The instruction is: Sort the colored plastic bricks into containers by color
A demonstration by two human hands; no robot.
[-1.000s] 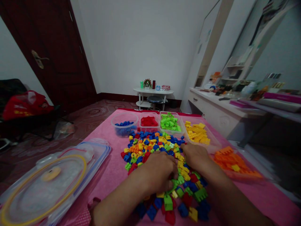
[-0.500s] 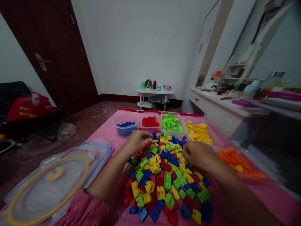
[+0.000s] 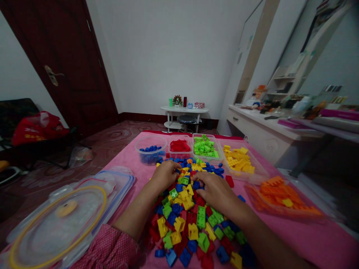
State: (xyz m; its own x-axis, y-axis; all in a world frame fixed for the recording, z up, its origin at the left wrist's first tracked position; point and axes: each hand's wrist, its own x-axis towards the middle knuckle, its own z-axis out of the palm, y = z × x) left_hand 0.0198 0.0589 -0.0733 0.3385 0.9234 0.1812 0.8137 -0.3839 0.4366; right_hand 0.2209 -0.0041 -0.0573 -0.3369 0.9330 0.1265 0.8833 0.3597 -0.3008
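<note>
A wide pile of mixed toy building bricks [image 3: 185, 203] in red, blue, green, yellow and orange covers the middle of the pink cloth. My left hand [image 3: 166, 174] is at the pile's far left side, fingers bent and apart from the thumb, with no brick plainly held. Over the pile's right half hovers or rests my right hand [image 3: 214, 186], its thumb and fingers apart above yellow and blue bricks. Beyond the hands stand a round tub of blue bricks [image 3: 150, 153], a box of red bricks [image 3: 180, 146], a box of green bricks [image 3: 205, 146] and a box of yellow bricks [image 3: 239, 158].
Orange bricks [image 3: 280, 194] fill a clear container at the right. Stacked clear lids [image 3: 81, 209] lie on the left of the pink cloth [image 3: 123, 158]. A white dresser [image 3: 258, 125] stands to the right, and a small white table [image 3: 185, 109] is by the far wall.
My right hand has moved left and inward over the pile, its fingers opening from a closed shape. My left hand has dipped slightly toward the bricks.
</note>
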